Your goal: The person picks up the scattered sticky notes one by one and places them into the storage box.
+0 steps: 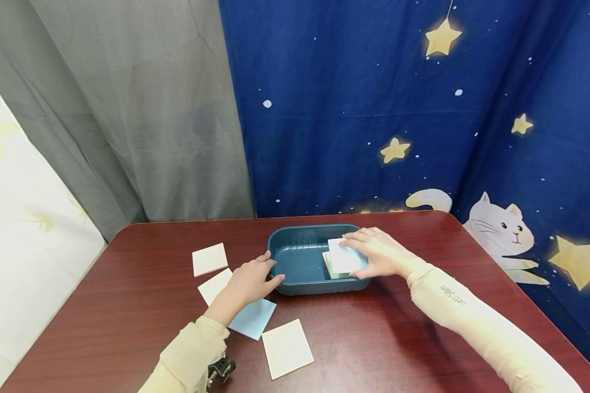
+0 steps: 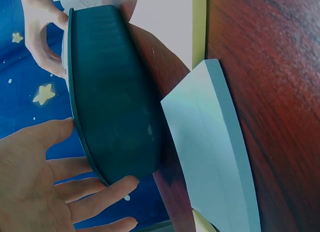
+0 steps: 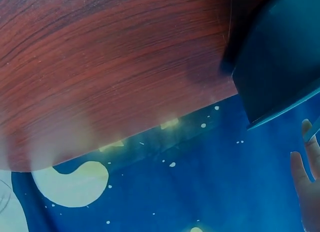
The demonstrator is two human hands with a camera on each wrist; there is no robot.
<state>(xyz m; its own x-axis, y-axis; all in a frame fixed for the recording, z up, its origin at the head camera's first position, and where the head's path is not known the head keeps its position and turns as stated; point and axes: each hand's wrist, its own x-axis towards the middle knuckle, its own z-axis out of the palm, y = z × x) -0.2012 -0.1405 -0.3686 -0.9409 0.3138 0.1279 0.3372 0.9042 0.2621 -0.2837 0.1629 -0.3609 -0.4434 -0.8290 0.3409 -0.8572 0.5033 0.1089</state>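
Note:
A dark teal basin (image 1: pixel 295 286) stands on the table. At its right end my right hand (image 1: pixel 381 252) holds a pale square sticky-note pad (image 1: pixel 341 259) between thumb and fingers, over other pads (image 1: pixel 335 275) with pinkish and green edges in the basin. My left hand (image 1: pixel 248 281) is at the basin's left end; its fingers are fairly straight and touch the rim, also in the left wrist view (image 2: pixel 40 177). Beneath that wrist lies a light blue pad (image 1: pixel 255 319), which partly hides behind the forearm.
Cream pads lie left of the basin (image 1: pixel 210 260), under the left hand (image 1: pixel 215 286) and at the front (image 1: pixel 288 349). The reddish-brown table (image 1: pixel 128 305) ends at a grey curtain (image 1: pixel 177 136) and a blue starry curtain (image 1: pixel 334 136).

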